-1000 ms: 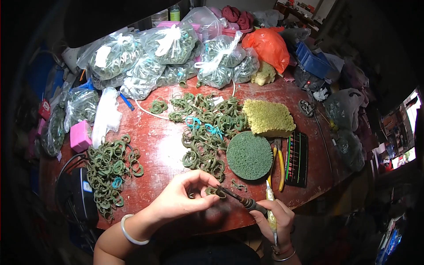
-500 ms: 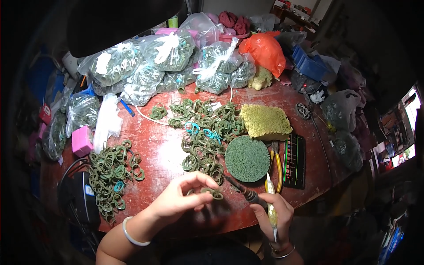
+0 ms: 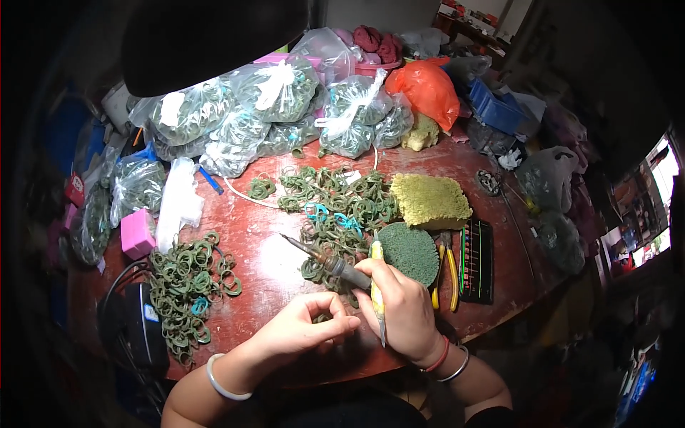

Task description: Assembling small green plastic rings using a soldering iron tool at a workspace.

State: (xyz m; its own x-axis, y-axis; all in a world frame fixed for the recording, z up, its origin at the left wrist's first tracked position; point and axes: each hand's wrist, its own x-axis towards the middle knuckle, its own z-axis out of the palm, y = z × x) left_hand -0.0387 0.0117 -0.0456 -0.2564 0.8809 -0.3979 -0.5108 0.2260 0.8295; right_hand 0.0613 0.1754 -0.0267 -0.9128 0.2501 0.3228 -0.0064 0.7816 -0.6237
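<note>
Head view: toward the table's [image 3: 510,250] near edge, the right hand [image 3: 408,307] gripped iron [image 3: 348,272] and yellow tool [image 3: 377,289]; the left hand [image 3: 303,327] pinched narrowly, contents unclear, best kept clear of the tip [image 3: 289,240].

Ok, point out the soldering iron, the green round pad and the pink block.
Soldering iron [image 3: 334,265]: head view, where its shaft meets the grip.
Green round pad [image 3: 412,255]: head view, uncovered top surface.
Pink block [image 3: 137,235]: head view, front face.

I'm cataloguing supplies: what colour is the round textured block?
Green; the round textured block shows best in the head view.
</note>
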